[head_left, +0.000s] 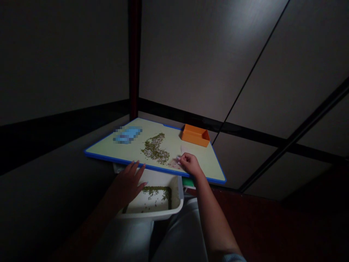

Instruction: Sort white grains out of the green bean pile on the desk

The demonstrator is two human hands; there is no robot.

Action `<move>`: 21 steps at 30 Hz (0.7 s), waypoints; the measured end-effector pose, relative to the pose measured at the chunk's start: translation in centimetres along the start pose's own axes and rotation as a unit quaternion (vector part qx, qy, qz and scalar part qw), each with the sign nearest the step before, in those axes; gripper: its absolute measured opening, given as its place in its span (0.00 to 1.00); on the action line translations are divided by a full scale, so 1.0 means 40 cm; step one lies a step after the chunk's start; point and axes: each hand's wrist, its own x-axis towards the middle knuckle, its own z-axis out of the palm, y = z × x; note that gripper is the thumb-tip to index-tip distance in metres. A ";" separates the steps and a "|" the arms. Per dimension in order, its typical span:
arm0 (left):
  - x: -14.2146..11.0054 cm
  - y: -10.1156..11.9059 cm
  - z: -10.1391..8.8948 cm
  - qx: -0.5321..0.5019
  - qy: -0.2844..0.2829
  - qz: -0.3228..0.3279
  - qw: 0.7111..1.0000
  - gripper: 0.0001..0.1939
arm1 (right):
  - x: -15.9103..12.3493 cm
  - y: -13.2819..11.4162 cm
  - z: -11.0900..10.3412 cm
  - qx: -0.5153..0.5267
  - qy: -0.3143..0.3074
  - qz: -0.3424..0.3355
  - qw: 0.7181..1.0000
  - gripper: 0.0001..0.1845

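Note:
A pale board with a blue rim (pixel 109 156) lies in front of me with a heap of small green beans (pixel 155 148) spread on it. My right hand (pixel 190 163) rests on the board's near right part, its fingers pinched together beside the heap; what they hold is too small to make out. Below the board's near edge sits a white tub (pixel 177 203) on my lap with more green beans (pixel 158 191) in it. My left hand (pixel 128 183) lies flat over the tub's left side, fingers stretched toward the board's edge.
An orange rectangular box (pixel 195 135) stands at the board's far right. A blurred blue patch (pixel 127 134) lies at the board's far left. Dark wall panels with black strips surround the board. Something green (pixel 188 182) shows under the board's near edge.

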 end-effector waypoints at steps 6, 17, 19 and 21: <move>0.000 -0.002 0.005 0.004 -0.005 0.006 1.000 0.28 | -0.004 0.001 0.000 -0.096 0.031 -0.012 0.995 0.16; -0.003 -0.001 0.001 0.027 -0.007 0.012 1.000 0.28 | 0.004 0.023 -0.013 -0.115 0.165 0.037 0.979 0.16; -0.002 -0.001 0.001 0.029 -0.008 0.012 0.999 0.28 | 0.005 0.024 -0.016 -0.146 0.174 0.051 0.973 0.16; -0.001 -0.001 -0.002 0.029 -0.010 0.013 0.999 0.28 | 0.006 0.023 -0.017 -0.165 0.166 0.060 0.970 0.15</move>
